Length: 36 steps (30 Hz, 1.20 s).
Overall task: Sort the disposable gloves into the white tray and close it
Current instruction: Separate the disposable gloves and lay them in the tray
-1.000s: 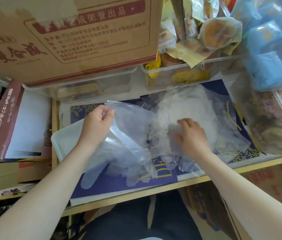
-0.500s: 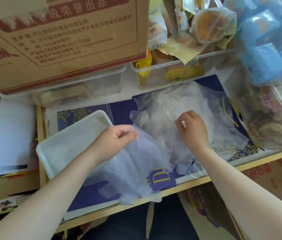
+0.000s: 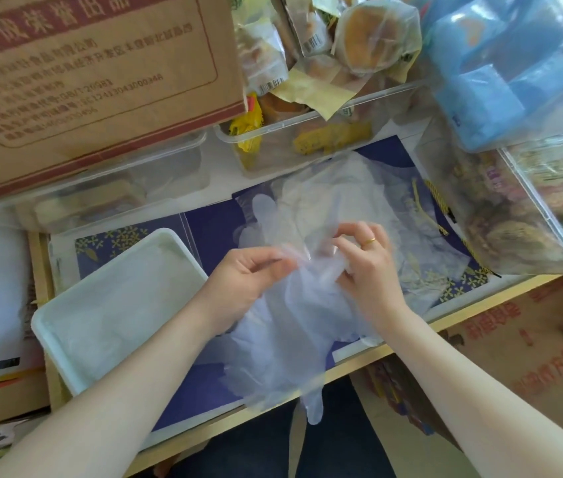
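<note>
Bare forearms; gold ring on right hand.

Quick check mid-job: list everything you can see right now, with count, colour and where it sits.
white tray: one, white, open, left on the table
gloves: bunch, clear, count unclear, held over the table's front edge
more gloves: loose pile, clear, behind the hands
cardboard box: one, brown, top left
clear bins: several, holding wrapped snacks, along the back and right
left hand: pinches the gloves
right hand: pinches the gloves, gold ring
</note>
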{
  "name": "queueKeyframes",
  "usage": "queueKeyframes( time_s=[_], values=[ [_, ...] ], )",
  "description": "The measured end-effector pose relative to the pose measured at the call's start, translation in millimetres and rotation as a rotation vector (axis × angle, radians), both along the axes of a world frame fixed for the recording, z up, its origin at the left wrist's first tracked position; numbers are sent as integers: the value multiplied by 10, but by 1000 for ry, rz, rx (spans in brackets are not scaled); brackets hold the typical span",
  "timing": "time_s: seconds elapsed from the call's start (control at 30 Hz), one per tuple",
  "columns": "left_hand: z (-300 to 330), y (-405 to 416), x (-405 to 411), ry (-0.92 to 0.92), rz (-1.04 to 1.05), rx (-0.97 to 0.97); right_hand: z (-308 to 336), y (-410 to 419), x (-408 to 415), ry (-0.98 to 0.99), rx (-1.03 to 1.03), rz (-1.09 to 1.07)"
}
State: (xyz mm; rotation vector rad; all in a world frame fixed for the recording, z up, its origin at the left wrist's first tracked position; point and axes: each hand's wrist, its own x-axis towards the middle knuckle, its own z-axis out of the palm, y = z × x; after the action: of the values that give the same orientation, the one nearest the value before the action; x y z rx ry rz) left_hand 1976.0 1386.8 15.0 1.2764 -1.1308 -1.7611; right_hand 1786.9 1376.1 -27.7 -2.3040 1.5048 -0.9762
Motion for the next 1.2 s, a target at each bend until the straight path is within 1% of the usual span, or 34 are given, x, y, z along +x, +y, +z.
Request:
queueKeyframes(
  time_s=[0.03,0.07,0.13,0.17,0.2,0.23,0.27,0.33,0.43,0.53,0.6,0.67,0.77,0.83,0.87,0.93,1.1,1.2],
  values=[
    [-14,9,-16,-5,39,-9,-8,19,-15,-115,138,-50],
    [-7,14,-24,3,84,3,22,35,-25,-277,329,-120],
    [-19,11,-19,21,142,43,87,69,-70,-656,765,-253],
    [-47,13,-1,28,161,70,97,65,-101,-848,950,-298],
    [-44,15,6,46,179,92,86,50,-144,-1013,1091,-311],
    [-51,15,20,55,201,99,68,36,-174,-1142,1176,-289],
    [-39,14,25,56,221,102,55,23,-185,-1216,1209,-252],
    [-16,1,30,44,254,95,76,-7,-163,-1227,1194,-221],
    [17,-28,62,26,351,98,149,-93,-167,-1183,1093,-271],
    [8,-47,125,-46,472,81,274,-191,-213,-1026,937,-308],
    [-2,-44,151,-84,520,62,352,-215,-227,-890,903,-316],
    [-6,-44,165,-97,570,46,416,-232,-229,-825,901,-316],
    [-20,-50,230,-143,652,20,537,-290,-265,-824,849,-346],
    [-16,-41,306,-200,673,-5,645,-338,-316,-899,827,-290],
    [3,-30,347,-235,671,-28,700,-356,-342,-934,835,-247],
    [44,-8,424,-307,660,-95,802,-387,-388,-933,871,-195],
    [189,-38,554,-462,709,-186,1120,-410,-314,-851,950,-193],
    [372,-68,533,-549,705,-327,1318,-339,-173,-850,1019,-177]
  ],
)
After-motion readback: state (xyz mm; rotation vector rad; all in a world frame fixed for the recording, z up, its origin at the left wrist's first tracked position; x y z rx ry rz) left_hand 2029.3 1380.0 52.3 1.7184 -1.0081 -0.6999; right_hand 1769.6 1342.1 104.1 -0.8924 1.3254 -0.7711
